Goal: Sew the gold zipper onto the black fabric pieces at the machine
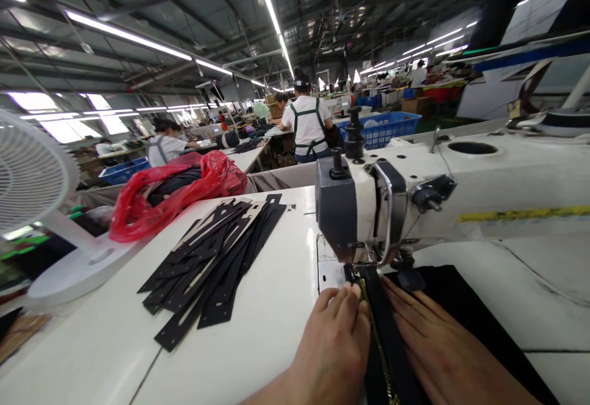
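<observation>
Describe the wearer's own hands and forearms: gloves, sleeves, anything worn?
Left hand and right hand both bare: no gloves. No sleeve, watch or bracelet on the visible forearms, and no ring that I can make out. Upper arms out of frame.

Both bare hands are planted pretty low in the frame: the left hand (335,331) is kept kinda curled at bottom centre, while the right hand (426,331) is laid flatter toward the lower right.
</observation>
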{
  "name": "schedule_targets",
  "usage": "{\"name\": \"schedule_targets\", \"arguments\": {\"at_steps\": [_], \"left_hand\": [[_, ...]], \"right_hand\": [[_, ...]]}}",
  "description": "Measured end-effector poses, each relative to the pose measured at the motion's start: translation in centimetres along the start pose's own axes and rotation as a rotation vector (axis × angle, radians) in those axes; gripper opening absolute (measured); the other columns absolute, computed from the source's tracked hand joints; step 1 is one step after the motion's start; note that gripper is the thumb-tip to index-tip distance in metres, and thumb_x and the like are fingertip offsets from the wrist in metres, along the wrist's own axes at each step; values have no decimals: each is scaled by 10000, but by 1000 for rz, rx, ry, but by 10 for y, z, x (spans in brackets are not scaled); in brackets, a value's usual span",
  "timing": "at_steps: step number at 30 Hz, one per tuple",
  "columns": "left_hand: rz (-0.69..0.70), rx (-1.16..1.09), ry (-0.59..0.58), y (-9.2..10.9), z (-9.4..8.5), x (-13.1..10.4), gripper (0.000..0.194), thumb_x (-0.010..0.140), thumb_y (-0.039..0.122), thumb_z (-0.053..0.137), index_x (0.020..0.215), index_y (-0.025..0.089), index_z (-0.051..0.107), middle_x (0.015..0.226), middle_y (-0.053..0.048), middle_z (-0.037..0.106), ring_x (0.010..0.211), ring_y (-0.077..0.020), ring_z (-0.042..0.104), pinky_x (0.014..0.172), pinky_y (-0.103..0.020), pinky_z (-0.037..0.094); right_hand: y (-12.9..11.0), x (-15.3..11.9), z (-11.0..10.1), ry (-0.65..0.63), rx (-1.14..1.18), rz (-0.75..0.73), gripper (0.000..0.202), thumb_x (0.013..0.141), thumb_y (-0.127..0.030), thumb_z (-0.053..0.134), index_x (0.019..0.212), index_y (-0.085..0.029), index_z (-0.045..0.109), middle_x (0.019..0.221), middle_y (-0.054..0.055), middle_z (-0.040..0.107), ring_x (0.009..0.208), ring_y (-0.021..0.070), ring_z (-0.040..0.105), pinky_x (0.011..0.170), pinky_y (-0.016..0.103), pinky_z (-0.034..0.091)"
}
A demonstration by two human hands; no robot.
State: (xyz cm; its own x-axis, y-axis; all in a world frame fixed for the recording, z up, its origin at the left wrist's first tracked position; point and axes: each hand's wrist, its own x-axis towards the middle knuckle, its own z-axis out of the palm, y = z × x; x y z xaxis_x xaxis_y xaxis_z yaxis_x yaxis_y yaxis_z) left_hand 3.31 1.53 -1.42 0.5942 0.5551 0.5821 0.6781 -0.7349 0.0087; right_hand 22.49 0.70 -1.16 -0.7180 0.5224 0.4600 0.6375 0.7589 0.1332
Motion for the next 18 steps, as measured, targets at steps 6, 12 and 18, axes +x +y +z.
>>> {"name": "schedule_targets", "arguments": {"at_steps": [6,12,18], "left_hand": [[-12,-19,-42,0,-3,0,297,947,126,321,1029,82,603,1065,-131,624,1011,-212,582,846,-364,497],[-22,25,-77,0,-2,-1,278,943,115,334,1038,84,593,1065,-141,622,997,-212,592,821,-372,505],[-2,90,-12,4,3,-3,281,928,76,331,996,61,603,1045,-155,635,959,-228,615,776,-362,514]], "right_hand": [[0,-1,1,15,46,34,622,793,-110,423,1403,-127,302,1309,121,492,1189,226,475,991,416,408],[1,-2,4,3,62,52,597,804,-96,403,1395,-119,315,1316,132,482,1195,232,468,981,436,419],[1,-4,7,-5,59,51,601,801,-83,401,1394,-119,313,1332,129,465,1214,234,446,982,449,417]]}}
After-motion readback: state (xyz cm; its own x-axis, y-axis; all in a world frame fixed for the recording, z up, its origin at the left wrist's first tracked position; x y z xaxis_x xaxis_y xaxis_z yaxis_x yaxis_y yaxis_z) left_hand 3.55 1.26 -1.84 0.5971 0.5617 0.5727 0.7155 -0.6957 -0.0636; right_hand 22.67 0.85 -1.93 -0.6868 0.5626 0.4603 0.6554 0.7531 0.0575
